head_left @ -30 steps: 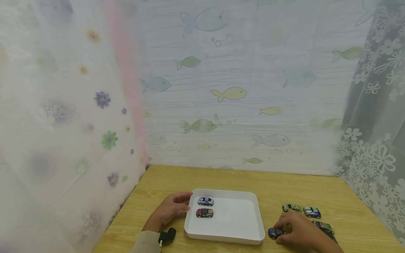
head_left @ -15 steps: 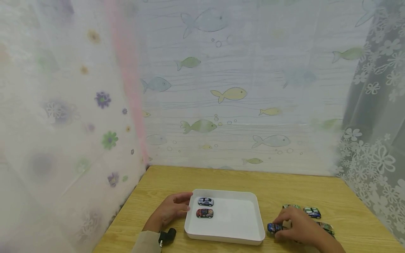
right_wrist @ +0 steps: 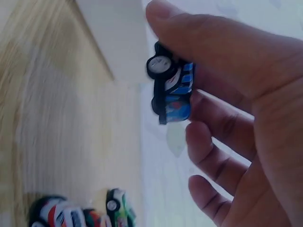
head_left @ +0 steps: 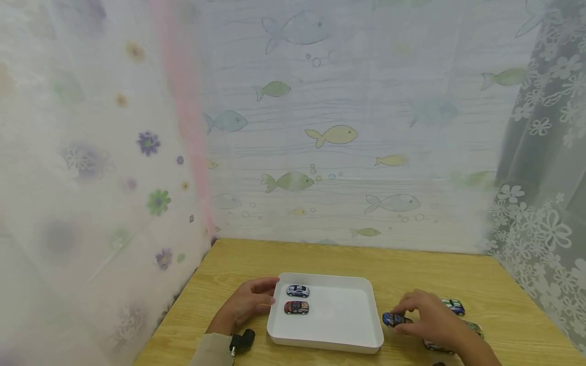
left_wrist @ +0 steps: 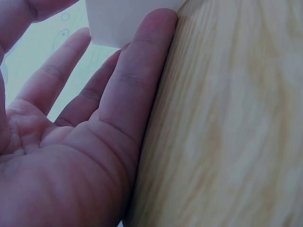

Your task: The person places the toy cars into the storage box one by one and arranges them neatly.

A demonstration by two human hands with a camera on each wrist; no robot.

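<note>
A blue-and-black toy car [head_left: 392, 319] is pinched between the thumb and fingers of the right hand [head_left: 427, 316], and in the right wrist view it is seen raised off the tabletop [head_left: 357, 259]. Taken from the middle of the white tray [head_left: 336, 315], the pinched car is placed at three o'clock, just outside the wall. At nine o'clock the tray's wall is touched by the fingertips of the left hand [head_left: 247, 302], whose fingers are held nearly straight and apart, with nothing gripped. Inside the tray, a white-and-blue car [head_left: 297, 291] is set towards ten o'clock and a red-and-black car [head_left: 296, 307] towards nine o'clock, both well apart from the pinched one. Around the right hand, a green-and-white car [head_left: 454, 306] is partly hidden at two o'clock, a greenish car [head_left: 475, 329] is partly covered by the wrist near four o'clock, and another car [head_left: 437, 347] is found near six o'clock, its upper part concealed. The tabletop is backed at twelve o'clock by a fish-printed curtain [head_left: 339, 203].
</note>
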